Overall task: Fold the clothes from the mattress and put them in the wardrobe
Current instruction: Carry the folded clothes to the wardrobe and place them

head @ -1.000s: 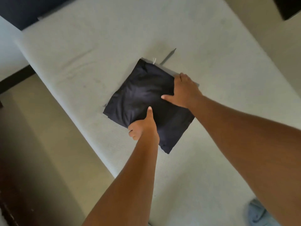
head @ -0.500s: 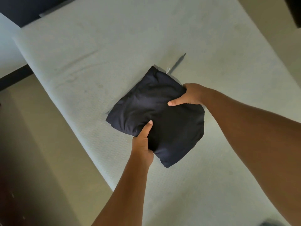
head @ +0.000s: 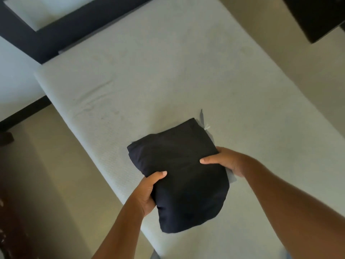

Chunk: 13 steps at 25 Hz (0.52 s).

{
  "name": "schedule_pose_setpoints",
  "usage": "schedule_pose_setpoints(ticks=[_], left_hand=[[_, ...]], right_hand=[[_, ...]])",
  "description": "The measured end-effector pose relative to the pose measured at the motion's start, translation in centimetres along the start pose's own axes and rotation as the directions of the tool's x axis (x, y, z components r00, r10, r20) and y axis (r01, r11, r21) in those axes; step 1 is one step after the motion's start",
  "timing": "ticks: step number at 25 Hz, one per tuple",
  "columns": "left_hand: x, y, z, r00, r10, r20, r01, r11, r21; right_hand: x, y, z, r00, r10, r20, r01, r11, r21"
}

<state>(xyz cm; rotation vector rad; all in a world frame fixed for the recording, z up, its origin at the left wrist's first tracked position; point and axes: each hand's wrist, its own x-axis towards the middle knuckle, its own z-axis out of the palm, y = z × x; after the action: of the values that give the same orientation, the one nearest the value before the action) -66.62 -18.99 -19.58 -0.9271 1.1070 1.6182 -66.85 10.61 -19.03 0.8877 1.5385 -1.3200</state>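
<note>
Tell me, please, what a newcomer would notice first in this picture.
The eye goes first to the folded black garment, in the middle of the view over the edge of the pale mattress. The left hand grips its left side and the right hand its right side, thumbs on top.

A pale mattress (head: 168,71), tan floor (head: 56,174) beside it, has a folded dark garment (head: 183,174) over its left edge.

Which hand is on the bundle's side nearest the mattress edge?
The left hand: it grips the black bundle by the mattress edge next to the floor; the right hand grips the opposite, inboard side.
</note>
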Motion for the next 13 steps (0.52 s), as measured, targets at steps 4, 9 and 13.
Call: schedule_pose_setpoints(ticks=[4,9,13], left_hand=[[-6.0,-0.4,1.5,0.999,0.007,0.044,-0.013,0.99,0.143],[-14.2,-2.6,7.0,0.991,0.015,0.132,-0.061,0.932,0.358],[-20.2,-7.9,12.0,0.969,0.015,0.247,-0.137,0.863,0.486]], right_hand=[[-7.0,5.4,1.8,0.998,-0.033,-0.047,0.042,0.98,0.196],[-18.7,12.5,2.3,0.981,-0.096,-0.171,0.159,0.9,0.405],[-29.0,21.1,2.6,0.931,-0.114,-0.347,0.29,0.81,0.509]])
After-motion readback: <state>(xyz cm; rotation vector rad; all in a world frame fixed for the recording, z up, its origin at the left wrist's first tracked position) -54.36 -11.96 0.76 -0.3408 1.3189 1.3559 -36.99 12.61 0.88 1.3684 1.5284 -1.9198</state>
